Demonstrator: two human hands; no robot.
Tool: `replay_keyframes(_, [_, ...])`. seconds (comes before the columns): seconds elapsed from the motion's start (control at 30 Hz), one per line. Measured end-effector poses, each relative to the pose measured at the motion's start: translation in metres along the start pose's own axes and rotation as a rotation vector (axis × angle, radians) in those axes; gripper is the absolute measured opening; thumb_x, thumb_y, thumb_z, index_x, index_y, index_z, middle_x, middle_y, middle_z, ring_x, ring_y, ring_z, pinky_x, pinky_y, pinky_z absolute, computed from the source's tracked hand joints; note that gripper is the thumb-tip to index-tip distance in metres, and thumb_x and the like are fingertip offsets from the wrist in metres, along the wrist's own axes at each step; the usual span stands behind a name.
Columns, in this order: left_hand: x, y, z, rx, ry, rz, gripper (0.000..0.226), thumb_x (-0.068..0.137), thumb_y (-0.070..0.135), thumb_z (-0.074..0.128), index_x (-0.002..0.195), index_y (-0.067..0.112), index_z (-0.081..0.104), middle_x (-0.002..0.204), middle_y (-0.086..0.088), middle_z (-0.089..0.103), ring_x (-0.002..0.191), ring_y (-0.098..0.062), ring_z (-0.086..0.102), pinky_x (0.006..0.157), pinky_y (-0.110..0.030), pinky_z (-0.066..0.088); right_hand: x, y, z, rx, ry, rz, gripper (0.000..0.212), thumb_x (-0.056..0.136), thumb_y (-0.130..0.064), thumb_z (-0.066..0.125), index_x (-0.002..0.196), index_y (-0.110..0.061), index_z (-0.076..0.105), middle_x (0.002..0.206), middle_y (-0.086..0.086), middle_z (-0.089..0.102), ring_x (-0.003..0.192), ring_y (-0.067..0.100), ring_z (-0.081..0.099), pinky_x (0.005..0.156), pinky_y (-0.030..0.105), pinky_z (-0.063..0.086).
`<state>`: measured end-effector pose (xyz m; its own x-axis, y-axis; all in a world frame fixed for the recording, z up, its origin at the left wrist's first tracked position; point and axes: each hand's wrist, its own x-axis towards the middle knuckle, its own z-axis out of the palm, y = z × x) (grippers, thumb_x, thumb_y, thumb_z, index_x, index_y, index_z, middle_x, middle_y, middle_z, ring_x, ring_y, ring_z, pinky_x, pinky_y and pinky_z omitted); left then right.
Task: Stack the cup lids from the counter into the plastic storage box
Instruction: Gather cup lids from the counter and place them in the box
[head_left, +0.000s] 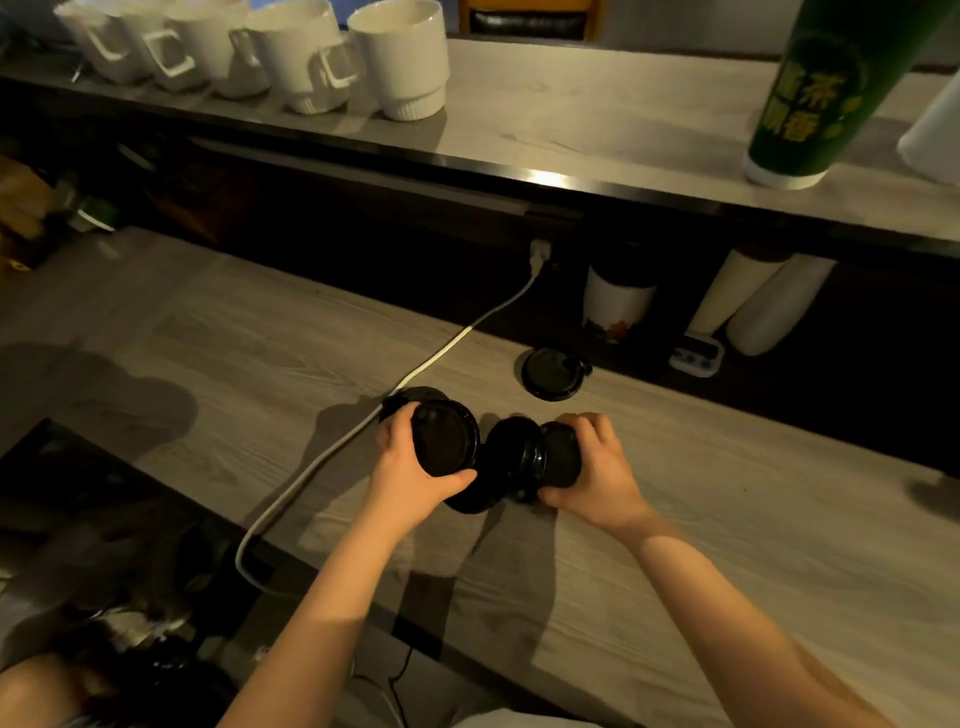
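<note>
Fingers of our left hand (410, 465) clamp a lid (445, 448). Our right hand's (597, 465) clamp a lid stack (519, 457).

Raised pale stone-look ledge (597, 104) across the top of view, dark metal edge.
- Row of five white ceramic mugs with square handles (291, 57) on the ledge's left part, standing close together, some touching.
- Tall dark-green paper tube with yellow-green characters and a white bottom rim (810, 98) on the ledge at right, leaning. A white rounded object (935, 130) is just beside it, cut by the frame edge.

Under the ledge, in shadow:
- White plug (539, 254) in the dark back panel; white power cable (452, 343) runs from it diagonally down-left.
- White cup with dark lid and flower print (615, 306), upright.
- Two white cylinders (763, 301), tilted, side by side.
- Small white digital timer (696, 356) at their foot.

Yellow wooden chair with dark cushion (530, 21) behind the ledge.
</note>
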<state>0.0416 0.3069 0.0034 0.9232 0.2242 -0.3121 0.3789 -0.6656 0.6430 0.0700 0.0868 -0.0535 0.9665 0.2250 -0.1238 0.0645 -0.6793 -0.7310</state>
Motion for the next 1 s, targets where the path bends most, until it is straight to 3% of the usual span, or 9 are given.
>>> replay_keyframes(0.13, [-0.005,0.014,0.015,-0.089,-0.038,0.047,0.103,0.068,0.026,0.082,0.146,0.024,0.015,0.151,-0.006,0.02,0.135,-0.026,0.03,0.106,-0.037,0.034,-0.02,0.004,-0.027,0.143,0.218,0.052,0.082,0.058,-0.024,0.085,0.129,-0.021,0.043,0.122,-0.005,0.038,0.118,0.018,0.043,0.102,0.033,0.042])
replay_keyframes(0.23, [-0.011,0.026,0.026,-0.072,-0.047,0.084,0.103,0.068,0.026,0.083,0.146,0.023,0.016,0.149,-0.006,0.019,0.136,-0.025,0.028,0.106,-0.036,0.033,-0.036,0.007,-0.045,0.076,0.285,0.077,0.087,0.061,-0.027,0.085,0.135,-0.022,0.04,0.128,-0.003,0.036,0.122,0.019,0.039,0.104,0.036,0.041])
replay_keyframes(0.37, [-0.023,0.042,0.04,-0.021,-0.093,0.116,0.104,0.067,0.032,0.082,0.145,0.03,0.014,0.149,-0.007,0.016,0.134,-0.028,0.029,0.105,-0.038,0.035,-0.06,0.001,-0.065,0.222,0.355,0.098,0.085,0.065,-0.022,0.084,0.138,-0.022,0.039,0.122,-0.01,0.037,0.115,0.006,0.04,0.092,0.013,0.035])
replay_keyframes(0.5, [-0.039,0.061,0.056,0.033,-0.141,0.179,0.105,0.066,0.035,0.081,0.145,0.032,0.011,0.146,-0.007,0.019,0.133,-0.027,0.031,0.104,-0.039,0.036,-0.071,-0.016,-0.073,0.421,0.282,0.076,0.077,0.068,-0.017,0.082,0.133,-0.022,0.041,0.123,-0.012,0.044,0.113,0.001,0.044,0.09,0.007,0.037])
replay_keyframes(0.63, [-0.055,0.078,0.07,0.024,-0.163,0.282,0.105,0.064,0.031,0.082,0.143,0.023,0.013,0.135,-0.002,0.024,0.128,-0.022,0.035,0.102,-0.034,0.039,-0.076,-0.024,-0.074,0.644,0.117,0.085,0.07,0.071,-0.008,0.08,0.131,-0.022,0.046,0.124,-0.01,0.051,0.116,0.006,0.052,0.095,0.026,0.05])
replay_keyframes(0.73, [-0.062,0.082,0.076,-0.024,-0.212,0.292,0.108,0.065,0.028,0.082,0.145,0.023,0.01,0.134,0.001,0.023,0.126,-0.017,0.035,0.1,-0.029,0.037,-0.079,-0.021,-0.08,0.723,0.045,0.095,0.073,0.069,-0.009,0.081,0.131,-0.022,0.046,0.122,-0.01,0.052,0.111,0.005,0.055,0.09,0.027,0.053])
replay_keyframes(0.83, [-0.066,0.076,0.079,-0.298,-0.383,0.246,0.102,0.064,0.024,0.081,0.144,0.029,0.017,0.139,0.003,0.03,0.124,-0.01,0.04,0.095,-0.022,0.041,-0.08,-0.013,-0.092,0.673,0.017,0.092,0.083,0.057,-0.02,0.08,0.132,-0.026,0.045,0.125,-0.008,0.051,0.115,0.009,0.053,0.093,0.028,0.051])
replay_keyframes(0.9, [-0.072,0.076,0.079,-0.614,-0.498,0.213,0.076,0.069,0.014,0.073,0.131,0.034,0.033,0.134,0.002,0.046,0.119,-0.006,0.05,0.089,-0.02,0.047,-0.08,-0.007,-0.097,0.527,-0.008,0.05,0.087,0.057,-0.019,0.084,0.134,-0.026,0.043,0.126,-0.005,0.046,0.119,0.009,0.048,0.095,0.019,0.046])
replay_keyframes(1.0, [-0.072,0.08,0.08,-0.993,-0.558,0.076,0.055,0.076,0.011,0.061,0.128,0.019,0.044,0.122,-0.006,0.06,0.112,-0.014,0.058,0.089,-0.027,0.048,-0.084,-0.004,-0.093,0.369,-0.065,-0.041,0.09,0.062,-0.01,0.086,0.137,-0.023,0.039,0.13,-0.006,0.04,0.125,0.009,0.04,0.098,0.007,0.037])
